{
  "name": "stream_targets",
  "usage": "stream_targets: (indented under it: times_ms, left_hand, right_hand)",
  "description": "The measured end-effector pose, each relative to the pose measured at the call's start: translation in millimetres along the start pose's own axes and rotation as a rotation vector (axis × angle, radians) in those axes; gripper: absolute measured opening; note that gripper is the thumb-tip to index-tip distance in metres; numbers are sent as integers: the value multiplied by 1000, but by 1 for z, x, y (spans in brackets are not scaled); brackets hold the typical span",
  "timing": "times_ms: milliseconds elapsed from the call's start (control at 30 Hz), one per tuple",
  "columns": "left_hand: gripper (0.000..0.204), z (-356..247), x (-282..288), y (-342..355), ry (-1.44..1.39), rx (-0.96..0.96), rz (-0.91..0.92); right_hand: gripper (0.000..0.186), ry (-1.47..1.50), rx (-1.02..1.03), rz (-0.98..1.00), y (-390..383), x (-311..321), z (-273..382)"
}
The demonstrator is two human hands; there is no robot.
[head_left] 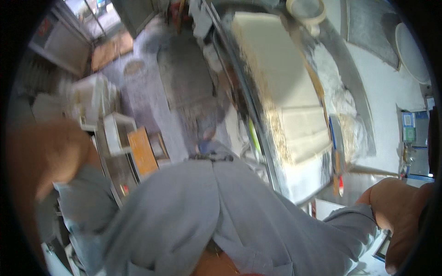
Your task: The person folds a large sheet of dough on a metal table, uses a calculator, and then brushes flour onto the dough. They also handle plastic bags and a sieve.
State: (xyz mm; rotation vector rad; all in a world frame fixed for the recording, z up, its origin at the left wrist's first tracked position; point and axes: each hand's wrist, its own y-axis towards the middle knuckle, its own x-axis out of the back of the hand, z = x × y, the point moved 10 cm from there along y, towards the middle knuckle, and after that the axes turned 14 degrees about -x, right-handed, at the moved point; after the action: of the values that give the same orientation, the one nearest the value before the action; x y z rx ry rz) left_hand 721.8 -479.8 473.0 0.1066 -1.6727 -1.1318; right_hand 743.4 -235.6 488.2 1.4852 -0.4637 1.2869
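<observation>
My left hand [62, 158] is raised at the far left, blurred, with its fingers cut off by the dark rim. My right hand [396, 211] is up at the far right, its fingers also running out of sight. What either holds, if anything, I cannot see. Ahead on my right, a long worktable [304, 179] bears a cream sheet [290, 83] with a crumbly tan left edge. Along that sheet's right side lie a white rumpled bundle [329, 69] and a long, narrow tool with a red tip [340, 184].
A grey floor [142, 101] runs between the worktable and low shelving [113, 156] with an orange board [142, 149] on the left. Stacked pale containers [94, 96] stand farther back, near a doorway [99, 14]. Round trays [306, 9] are at the worktable's far end.
</observation>
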Motion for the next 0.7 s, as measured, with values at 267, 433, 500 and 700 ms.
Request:
stream_targets:
  times_ms: [267,433,500,700]
  left_hand:
    - [20,137,116,-72,37,106,-34]
    - [20,190,133,-99,94,157,230]
    - [19,220,146,-133,189,66,233]
    - [19,335,183,-201,135,-97,160]
  right_hand:
    - [24,115,-43,59,172,-19,-76]
    - [24,86,-223,-113,198,-73,-56]
    - [23,-1,-304,-244,208,-92,-77]
    - [22,-151,-662,-266,231,-113,-143]
